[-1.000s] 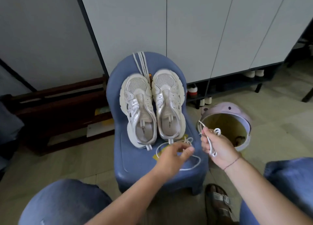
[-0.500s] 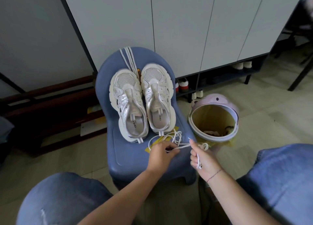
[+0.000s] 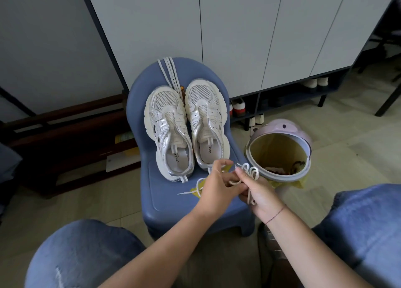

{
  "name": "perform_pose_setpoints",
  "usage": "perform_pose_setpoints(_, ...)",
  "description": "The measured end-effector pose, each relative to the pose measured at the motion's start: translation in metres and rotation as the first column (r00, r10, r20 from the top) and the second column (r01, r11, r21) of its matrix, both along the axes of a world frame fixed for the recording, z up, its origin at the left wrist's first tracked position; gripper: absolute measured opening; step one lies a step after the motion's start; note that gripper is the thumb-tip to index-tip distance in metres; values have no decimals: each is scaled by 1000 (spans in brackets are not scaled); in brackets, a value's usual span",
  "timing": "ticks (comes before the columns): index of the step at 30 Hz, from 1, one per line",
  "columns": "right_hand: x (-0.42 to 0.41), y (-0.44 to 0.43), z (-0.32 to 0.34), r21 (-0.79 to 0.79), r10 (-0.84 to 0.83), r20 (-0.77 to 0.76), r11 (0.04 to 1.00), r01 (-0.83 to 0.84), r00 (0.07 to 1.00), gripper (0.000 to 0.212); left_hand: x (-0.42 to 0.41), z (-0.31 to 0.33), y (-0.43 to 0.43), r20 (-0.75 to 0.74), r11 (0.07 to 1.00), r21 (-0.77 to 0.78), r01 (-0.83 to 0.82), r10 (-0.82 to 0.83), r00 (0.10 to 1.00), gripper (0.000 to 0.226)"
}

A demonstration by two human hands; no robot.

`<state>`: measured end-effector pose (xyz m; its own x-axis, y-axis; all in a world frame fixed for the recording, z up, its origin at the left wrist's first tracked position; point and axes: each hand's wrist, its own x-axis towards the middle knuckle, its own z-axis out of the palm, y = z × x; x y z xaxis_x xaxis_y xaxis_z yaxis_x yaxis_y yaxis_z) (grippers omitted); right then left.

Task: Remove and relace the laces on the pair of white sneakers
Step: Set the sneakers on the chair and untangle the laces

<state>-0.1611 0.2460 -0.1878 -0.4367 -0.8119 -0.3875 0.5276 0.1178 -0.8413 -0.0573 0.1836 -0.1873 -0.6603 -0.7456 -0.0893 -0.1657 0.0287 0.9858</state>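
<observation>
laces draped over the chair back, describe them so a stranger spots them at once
Find the blue chair in front of the grey cabinet, with the white sneakers on its seat. Beyond their toes, flat white laces run up over the backrest. Unlike the looped lace pinched between the left hand and right hand, these lie straight and untouched.

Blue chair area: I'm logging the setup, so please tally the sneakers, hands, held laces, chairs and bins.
Sneakers: 2
Hands: 2, left hand, right hand
Held lace: 1
Chair: 1
Bin: 1
Total: 7
</observation>
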Motion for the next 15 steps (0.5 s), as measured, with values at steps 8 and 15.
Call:
perform_pose_setpoints(8,-11,-7,-4,-2,-75,-10,997,75,997,20,-3,6,-2,-87,990,110,-94,104,991,39)
perform_pose_setpoints(15,-20,-7,4,90,-140,-22,986,142,990,33,2,3,-16,135,995,-102,20,-6,991,53)
